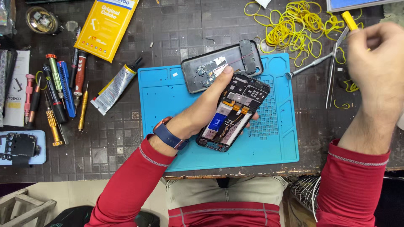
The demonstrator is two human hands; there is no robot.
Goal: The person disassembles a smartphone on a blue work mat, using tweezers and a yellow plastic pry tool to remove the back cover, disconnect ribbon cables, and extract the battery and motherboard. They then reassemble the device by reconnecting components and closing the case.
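Head view: your left hand (208,107) grips the opened phone (233,111) over the blue mat (277,143), long axis toward one o'clock; your right hand (374,63), at three o'clock, pinches a yellow-handled tool (349,19).

A dark tabletop (126,143) made of little square tiles, worn at the front edge. A pale wooden stool (21,206) stands below.
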